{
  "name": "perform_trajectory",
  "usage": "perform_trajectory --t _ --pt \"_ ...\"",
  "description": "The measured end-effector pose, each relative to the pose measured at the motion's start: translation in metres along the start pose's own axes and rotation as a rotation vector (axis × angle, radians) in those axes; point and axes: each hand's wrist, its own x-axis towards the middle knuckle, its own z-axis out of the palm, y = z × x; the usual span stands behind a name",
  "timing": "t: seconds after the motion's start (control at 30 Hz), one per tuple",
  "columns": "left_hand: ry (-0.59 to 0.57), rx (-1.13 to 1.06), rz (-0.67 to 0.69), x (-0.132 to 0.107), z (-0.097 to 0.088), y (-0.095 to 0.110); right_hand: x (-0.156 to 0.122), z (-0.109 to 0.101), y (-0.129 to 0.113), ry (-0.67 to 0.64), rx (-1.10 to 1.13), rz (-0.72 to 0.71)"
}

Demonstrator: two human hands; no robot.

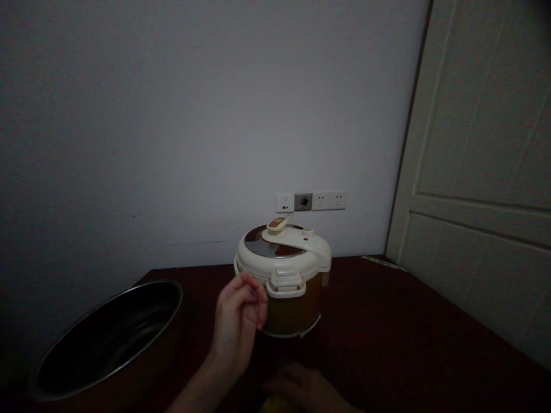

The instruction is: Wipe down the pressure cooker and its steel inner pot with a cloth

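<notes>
My left hand point(237, 324) is raised in front of the electric pressure cooker point(282, 310). Its fingers are curled in towards the thumb; whatever may be between them is hidden. The cooker has a cream lid point(253, 261), closed, and a side handle point(287, 287) just right of my fingertips. Whether the fingertips touch the cooker cannot be made out. Low in the dark, my right hand point(310, 387) reaches in over a yellowish, rounded thing point(278, 405), cut off by the bottom edge. The fingers seem to lie around it, though they are dim and blurred.
A large dark pot point(172, 330) with a shiny rim stands at the left on the dark red tabletop point(387, 321). Behind the cooker, wall sockets point(329, 200) sit in the pale wall. A panelled door point(473, 172) rises at the right. The light is dim.
</notes>
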Motion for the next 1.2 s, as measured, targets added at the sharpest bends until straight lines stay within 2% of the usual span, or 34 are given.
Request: perform_trajectory --t 0.03,0.1,0.2,0.27,0.33,0.43,0.53,0.63,0.73,0.77,0.83,0.97,1.03,1.1,1.2 --pt "0.029 0.032 0.116 0.011 -0.005 0.007 0.0 -0.013 0.008 0.054 0.035 0.015" --pt "0.094 0.133 0.335 0.035 -0.02 0.017 -0.003 -0.047 0.014 0.246 0.045 0.015" --pt "0.235 0.37 0.616 0.075 -0.047 0.02 -0.008 -0.1 0.011 0.566 -0.139 0.037" --pt "0.297 0.518 0.685 0.1 -0.067 0.015 -0.003 -0.126 0.013 0.7 -0.288 0.065" --pt "0.329 0.655 0.662 0.121 -0.085 0.005 0.009 -0.137 0.021 0.749 -0.381 0.086" --pt "0.363 0.851 0.612 0.145 -0.107 -0.015 0.037 -0.133 0.034 0.685 -0.429 0.045" --pt "0.398 0.934 0.498 0.161 -0.12 -0.036 0.071 -0.123 0.037 0.557 -0.425 -0.076" --pt "0.389 0.92 0.32 0.17 -0.126 -0.052 0.099 -0.127 0.03 0.395 -0.362 -0.13" --pt "0.366 0.881 0.268 0.172 -0.125 -0.061 0.115 -0.139 0.025 0.19 -0.287 -0.154" --pt "0.371 0.873 0.273 0.172 -0.124 -0.062 0.116 -0.142 0.025 0.155 -0.257 -0.17" --pt "0.389 0.871 0.275 0.169 -0.121 -0.063 0.11 -0.142 0.03 0.206 -0.193 -0.179" --pt "0.385 0.868 0.248 0.165 -0.117 -0.061 0.077 -0.123 0.044 0.551 -0.128 -0.054" --pt "0.377 0.852 0.247 0.164 -0.116 -0.061 0.062 -0.116 0.049 0.603 -0.134 -0.02" --pt "0.378 0.837 0.258 0.164 -0.116 -0.062 0.055 -0.118 0.049 0.54 -0.15 -0.051" --pt "0.381 0.834 0.287 0.165 -0.118 -0.066 0.067 -0.138 0.044 0.308 -0.144 -0.146"
